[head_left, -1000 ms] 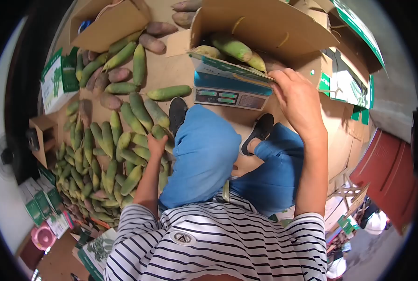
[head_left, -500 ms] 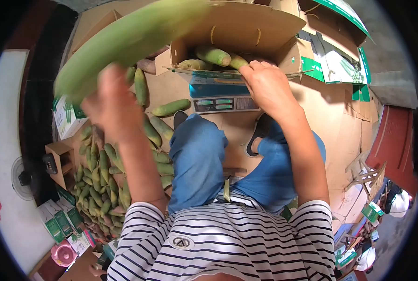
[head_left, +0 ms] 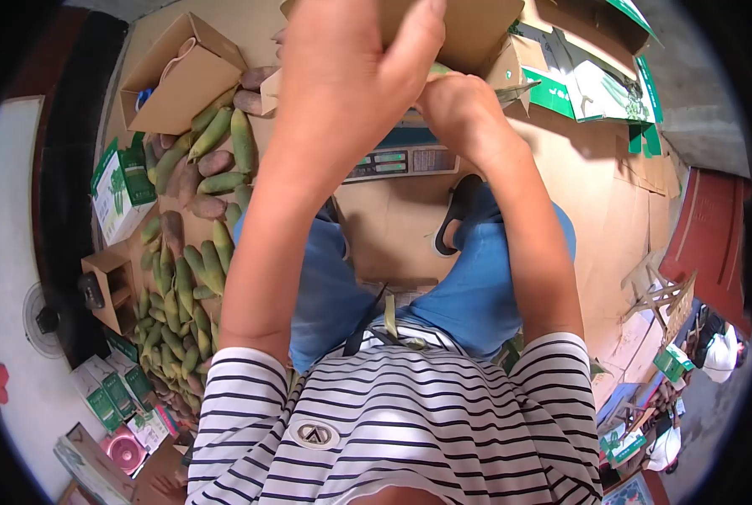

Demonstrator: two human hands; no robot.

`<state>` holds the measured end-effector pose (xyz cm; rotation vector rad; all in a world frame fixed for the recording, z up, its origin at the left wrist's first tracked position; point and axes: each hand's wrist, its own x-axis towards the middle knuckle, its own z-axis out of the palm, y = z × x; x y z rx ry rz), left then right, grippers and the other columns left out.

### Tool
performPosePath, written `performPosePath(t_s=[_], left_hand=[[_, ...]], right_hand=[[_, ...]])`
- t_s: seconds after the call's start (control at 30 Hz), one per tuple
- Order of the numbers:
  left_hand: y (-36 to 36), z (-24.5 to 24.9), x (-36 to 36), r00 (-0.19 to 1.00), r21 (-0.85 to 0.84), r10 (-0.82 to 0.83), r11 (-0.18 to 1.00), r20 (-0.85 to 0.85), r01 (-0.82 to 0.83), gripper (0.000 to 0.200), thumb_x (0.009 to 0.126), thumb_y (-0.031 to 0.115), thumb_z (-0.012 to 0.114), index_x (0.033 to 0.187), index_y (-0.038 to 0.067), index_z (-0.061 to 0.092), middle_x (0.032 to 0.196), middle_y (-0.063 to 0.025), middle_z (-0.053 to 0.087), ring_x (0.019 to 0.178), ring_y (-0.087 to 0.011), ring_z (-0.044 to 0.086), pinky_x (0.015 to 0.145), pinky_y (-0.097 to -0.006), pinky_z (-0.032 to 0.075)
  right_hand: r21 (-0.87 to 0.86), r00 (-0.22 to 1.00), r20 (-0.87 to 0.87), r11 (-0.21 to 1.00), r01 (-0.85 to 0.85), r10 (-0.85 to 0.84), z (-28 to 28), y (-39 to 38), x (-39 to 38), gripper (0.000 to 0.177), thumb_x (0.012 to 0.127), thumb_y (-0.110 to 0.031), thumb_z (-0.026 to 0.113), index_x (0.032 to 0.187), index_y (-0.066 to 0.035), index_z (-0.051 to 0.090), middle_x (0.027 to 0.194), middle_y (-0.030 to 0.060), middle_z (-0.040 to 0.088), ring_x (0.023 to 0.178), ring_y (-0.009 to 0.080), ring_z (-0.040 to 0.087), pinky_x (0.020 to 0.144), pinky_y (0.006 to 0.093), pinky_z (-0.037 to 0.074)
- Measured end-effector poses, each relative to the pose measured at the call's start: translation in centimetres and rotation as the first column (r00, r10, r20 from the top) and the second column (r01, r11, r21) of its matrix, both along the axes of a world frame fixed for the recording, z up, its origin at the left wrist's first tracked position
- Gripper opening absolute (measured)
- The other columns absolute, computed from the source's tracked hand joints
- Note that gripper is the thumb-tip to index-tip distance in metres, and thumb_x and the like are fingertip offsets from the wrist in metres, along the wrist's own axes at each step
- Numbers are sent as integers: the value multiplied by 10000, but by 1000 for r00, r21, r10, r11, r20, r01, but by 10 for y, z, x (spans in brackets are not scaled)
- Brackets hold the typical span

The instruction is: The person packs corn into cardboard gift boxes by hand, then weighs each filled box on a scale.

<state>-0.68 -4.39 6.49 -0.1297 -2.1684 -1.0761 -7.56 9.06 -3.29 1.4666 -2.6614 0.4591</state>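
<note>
My left hand (head_left: 351, 63) is raised close to the camera over an open cardboard box (head_left: 481, 29). Its thumb points up, while the fingers run out of view at the top, so I cannot see what they hold. My right hand (head_left: 469, 114) is closed at the box's near edge, fingers curled over the cardboard. A bit of a green radish (head_left: 437, 69) shows inside, just above that hand; the rest of the contents is hidden. Under the box sits a digital scale (head_left: 401, 162).
Many green and reddish radishes (head_left: 174, 311) are heaped on the floor at left. A brown carton (head_left: 186, 71) and a white-green carton (head_left: 123, 189) stand beyond. Another white-green carton (head_left: 608, 97) lies at upper right, with a wooden stool (head_left: 662, 307) below it.
My left hand has swung from the left to over the box; the large green radish it carried is out of sight now. My right hand stays at the box edge.
</note>
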Motion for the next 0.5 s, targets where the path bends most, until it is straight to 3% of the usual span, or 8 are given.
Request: performPosePath(t_s=[0.1,0.13,0.17,0.23,0.27,0.37,0.47,0.5], left_hand=[[-4,-44,2,987,-289,109,955,122,-69,326,855,175,665,1107,-8,567,1028,-147,620,960,-273,599,849,-349,462],[-8,-56,4,979,-359,142,930,147,-81,341,865,230,675,1103,4,583,1007,-135,640,923,-276,616,814,-352,478],[-12,-62,5,973,-422,149,904,173,-63,358,851,252,684,1098,13,585,999,-141,634,918,-298,607,809,-368,476],[-19,-69,12,959,-549,173,836,224,-23,393,823,296,702,1089,30,589,982,-152,621,909,-341,588,799,-400,472],[-19,-70,14,949,-557,178,830,261,-2,431,793,319,722,1087,32,591,998,-139,626,925,-334,590,786,-417,472],[-29,-90,11,942,-594,99,796,320,118,449,772,313,732,1101,40,593,994,-133,624,914,-330,591,773,-424,471],[-30,-103,11,919,-671,159,729,361,137,307,782,219,704,1008,42,596,919,-111,613,874,-309,598,748,-420,480],[-31,-106,11,906,-694,190,705,379,143,262,789,196,694,975,41,595,898,-105,611,862,-303,600,742,-418,482]], right_hand=[[-12,995,53,997,81,-80,18,2,-2,225,874,-268,561,790,-76,646,745,134,656,722,342,648,650,443,519],[-145,996,-39,987,68,-74,9,3,-10,312,897,-357,549,807,-76,651,755,134,660,721,349,647,646,448,521],[-157,994,-41,983,90,-98,15,4,-11,314,889,-368,554,848,-76,665,758,142,660,732,345,649,645,449,524],[-152,978,75,967,205,-196,28,4,-9,332,920,-356,529,934,-44,642,881,155,656,822,364,609,718,433,483],[-164,983,1,969,183,-185,35,5,-11,167,866,-224,599,878,-63,640,828,167,630,828,330,618,745,407,486],[-286,979,-60,943,169,-194,38,2,-6,159,856,-200,603,868,-43,626,834,144,630,820,336,615,738,412,482],[-386,983,-9,907,167,-185,48,-1,-6,146,845,-164,604,891,-26,620,861,153,629,849,344,609,752,410,483],[-400,982,-69,907,133,-175,50,-3,-12,149,840,-153,605,913,-23,618,883,161,627,869,348,604,766,412,480]])
